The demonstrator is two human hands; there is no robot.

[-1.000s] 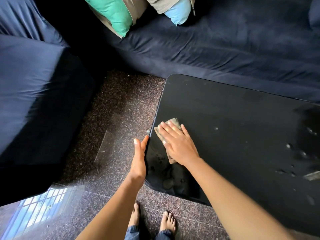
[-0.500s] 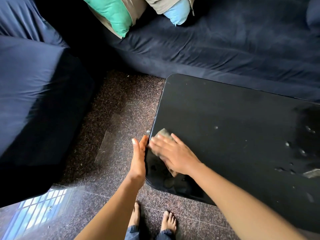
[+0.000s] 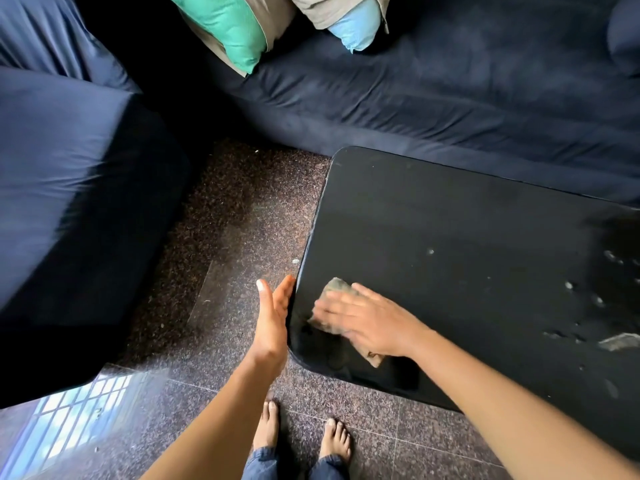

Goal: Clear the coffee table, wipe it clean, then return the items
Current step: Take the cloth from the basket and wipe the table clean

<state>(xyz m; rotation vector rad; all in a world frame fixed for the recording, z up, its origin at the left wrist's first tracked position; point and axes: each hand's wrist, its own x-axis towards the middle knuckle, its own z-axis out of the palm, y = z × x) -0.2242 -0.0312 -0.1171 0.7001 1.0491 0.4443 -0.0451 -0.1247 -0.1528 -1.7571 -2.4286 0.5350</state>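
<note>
- Glossy black rectangular coffee table with rounded corners (image 3: 450,220): top bare but for pale specks and smears toward its right side (image 3: 588,299); the near-left corner mirrors the hand above it.
- Speckled brown-grey polished stone floor (image 3: 225,254): tiled with thin joints; a barred window is reflected at lower left.
- Dark navy fabric-covered sofa (image 3: 450,91): runs along the table's far edge; cover softly creased.
- Second navy upholstered seat (image 3: 69,185): left of the table, smooth and taut.
- Green-and-beige cushion (image 3: 228,26) and grey-and-light-blue cushion (image 3: 353,22): at the sofa's left end.
- Small crumpled beige-grey cloth (image 3: 334,287): lies flat on the table's near-left corner.
- Right hand (image 3: 367,320): flat, fingers spread, pressing down on the cloth; motion-blurred.
- Left hand (image 3: 272,323): open, palm set against the table's left edge, holding nothing.
- Bare feet, blue denim hems (image 3: 263,462): on the floor.
- No legible writing.
</note>
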